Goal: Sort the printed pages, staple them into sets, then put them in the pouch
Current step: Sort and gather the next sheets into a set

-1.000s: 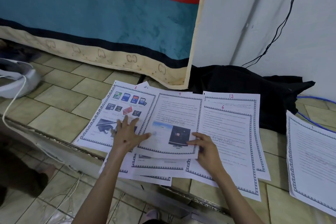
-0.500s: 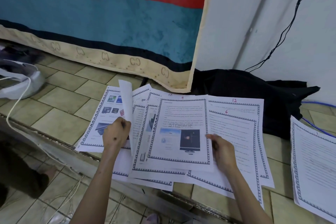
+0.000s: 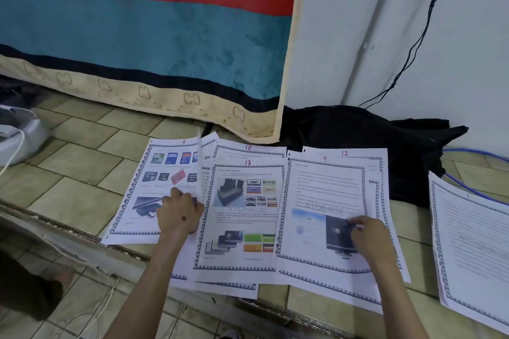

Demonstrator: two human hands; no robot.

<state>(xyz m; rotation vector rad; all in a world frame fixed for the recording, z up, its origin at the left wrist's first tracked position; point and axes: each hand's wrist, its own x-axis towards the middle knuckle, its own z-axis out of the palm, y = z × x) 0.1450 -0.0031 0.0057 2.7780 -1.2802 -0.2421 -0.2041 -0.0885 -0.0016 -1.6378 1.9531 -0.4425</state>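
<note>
Printed pages lie fanned across a tiled ledge as a person sorts them by the red numbers handwritten at the top. At far left, page 8 (image 3: 154,190), showing memory cards, lies flat; the left hand (image 3: 179,213) rests on its right edge with fingers curled, apparently pinching a thin upturned sheet (image 3: 200,162) that stands on edge between page 8 and its neighbours. Next come page 10 (image 3: 248,151), mostly covered, and page 13 (image 3: 245,215) on top of it. To the right, the right hand (image 3: 369,234) grips page 9 (image 3: 325,201) between thumb and curled fingers, above page 12 (image 3: 358,153). A separate sheet (image 3: 473,242) lies well apart at far right. No stapler or pouch is visible. The sorting looks best served by keeping every number uncovered, moving one page at a time, and sliding page 9 in next to page 8 before page 10.
</note>
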